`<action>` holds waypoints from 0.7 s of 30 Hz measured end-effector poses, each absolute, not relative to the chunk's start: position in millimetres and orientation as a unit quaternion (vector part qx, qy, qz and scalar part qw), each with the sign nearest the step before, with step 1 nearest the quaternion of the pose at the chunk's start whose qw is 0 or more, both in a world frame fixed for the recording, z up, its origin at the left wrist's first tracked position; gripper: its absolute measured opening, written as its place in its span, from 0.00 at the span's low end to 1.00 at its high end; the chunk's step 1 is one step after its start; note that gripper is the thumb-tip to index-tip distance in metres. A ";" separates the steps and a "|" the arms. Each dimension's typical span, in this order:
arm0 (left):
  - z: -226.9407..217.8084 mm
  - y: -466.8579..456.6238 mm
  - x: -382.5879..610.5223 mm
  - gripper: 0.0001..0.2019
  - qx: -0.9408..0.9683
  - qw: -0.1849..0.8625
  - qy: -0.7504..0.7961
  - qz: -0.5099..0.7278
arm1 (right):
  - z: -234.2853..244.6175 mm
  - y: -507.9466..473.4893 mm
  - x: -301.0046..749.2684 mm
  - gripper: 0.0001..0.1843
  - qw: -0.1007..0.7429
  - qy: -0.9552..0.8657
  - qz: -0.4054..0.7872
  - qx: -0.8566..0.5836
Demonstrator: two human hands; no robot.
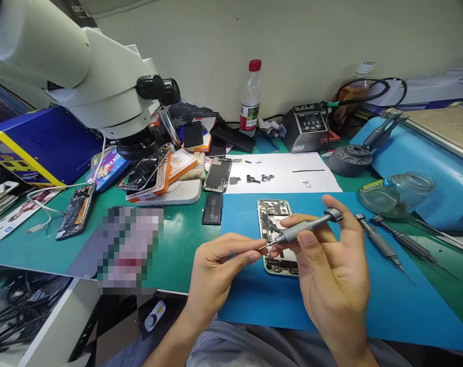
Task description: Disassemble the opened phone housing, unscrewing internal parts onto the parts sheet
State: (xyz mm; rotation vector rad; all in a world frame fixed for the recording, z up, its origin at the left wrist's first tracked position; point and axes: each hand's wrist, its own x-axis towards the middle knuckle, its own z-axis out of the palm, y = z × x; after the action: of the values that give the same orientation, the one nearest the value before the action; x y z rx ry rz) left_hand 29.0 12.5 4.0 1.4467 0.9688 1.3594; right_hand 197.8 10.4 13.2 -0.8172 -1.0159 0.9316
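My right hand [334,275] holds a grey precision screwdriver [296,232] by its knurled handle, with a finger up by the end cap. The driver slants down to the left. At its thin tip, the thumb and forefinger of my left hand [216,272] close in a pinch; whether a tiny screw is there is too small to see. Behind and below both hands lies an opened smartphone [276,208], its boards and inner parts exposed, partly hidden by my fingers. It rests on a blue mat [246,300].
Two more screwdrivers [384,247] lie to the right, near a glass jar [399,193]. Small phone parts sit on white paper [284,165] behind the phone. A battery [212,209] and a phone screen [218,173] are left of it. A microscope [112,97] overhangs the left side.
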 end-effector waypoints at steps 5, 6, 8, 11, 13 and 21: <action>1.4 11.2 29.1 0.07 0.573 0.481 0.372 0.550 | 15.1 9.4 197.1 0.29 0.691 -0.412 0.424 -0.416; 0.9 10.9 29.1 0.07 0.571 0.485 0.370 0.549 | 15.9 8.9 197.1 0.29 0.689 -0.406 0.426 -0.424; 0.1 10.1 29.0 0.09 0.570 0.492 0.367 0.546 | 17.0 8.2 197.0 0.29 0.686 -0.404 0.428 -0.427; -0.7 9.0 28.3 0.12 0.570 0.501 0.366 0.540 | 16.7 7.9 196.2 0.28 0.688 -0.408 0.427 -0.423; -0.8 8.5 27.5 0.13 0.568 0.507 0.367 0.535 | 15.6 8.1 195.5 0.28 0.686 -0.412 0.427 -0.422; -1.4 9.2 25.8 0.15 0.564 0.527 0.370 0.517 | 13.6 7.6 195.8 0.28 0.682 -0.420 0.424 -0.422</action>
State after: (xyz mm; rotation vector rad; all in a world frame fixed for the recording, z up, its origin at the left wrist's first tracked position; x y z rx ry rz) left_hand 25.8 9.2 -1.4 1.3477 0.8839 1.2356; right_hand 195.8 7.6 13.6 -0.9475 -0.9417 0.9503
